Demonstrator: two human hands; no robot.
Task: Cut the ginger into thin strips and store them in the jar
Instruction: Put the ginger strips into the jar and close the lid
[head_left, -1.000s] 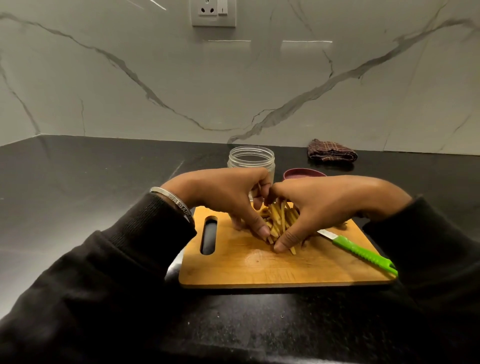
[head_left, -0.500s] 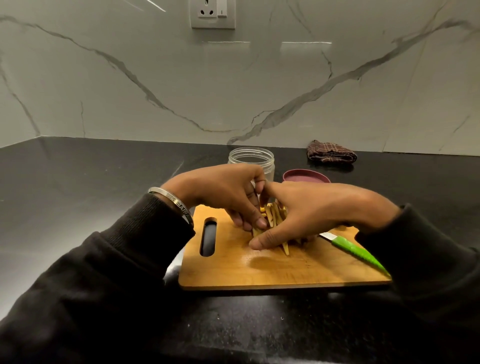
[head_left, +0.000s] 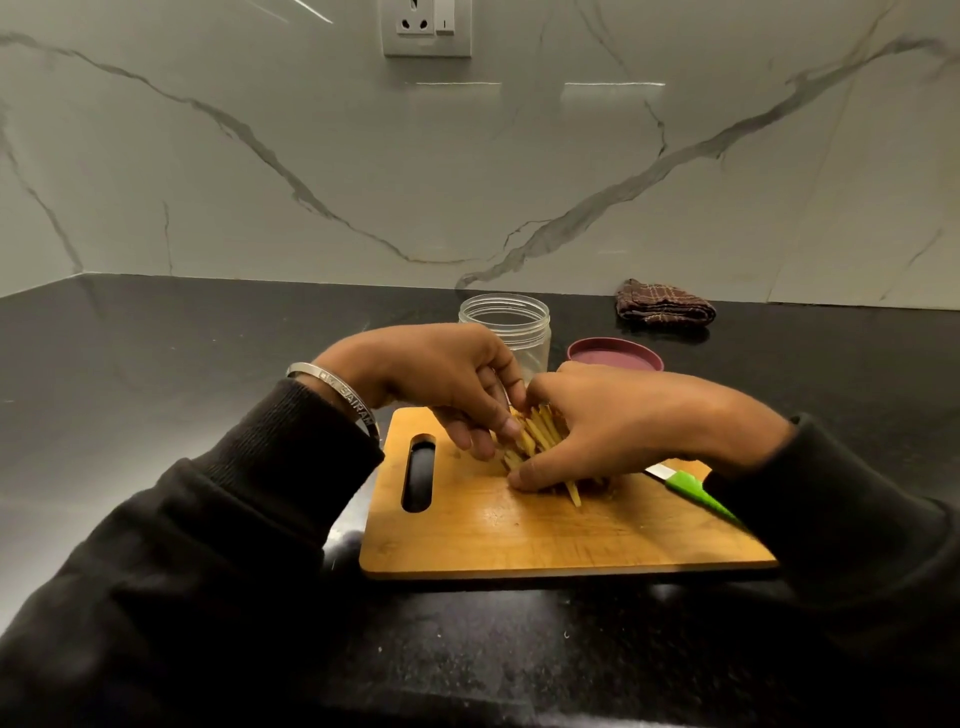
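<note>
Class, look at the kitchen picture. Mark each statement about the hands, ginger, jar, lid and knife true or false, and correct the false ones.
1. Both hands gather the ginger strips on the board. True: the left hand and right hand cup the pile.
2. The lid is on the jar. False: the jar is open; the lid lies beside it on the counter.
3. The right hand holds the knife. False: the knife lies on the board.
4. A folded cloth lies by the wall. True.
</note>
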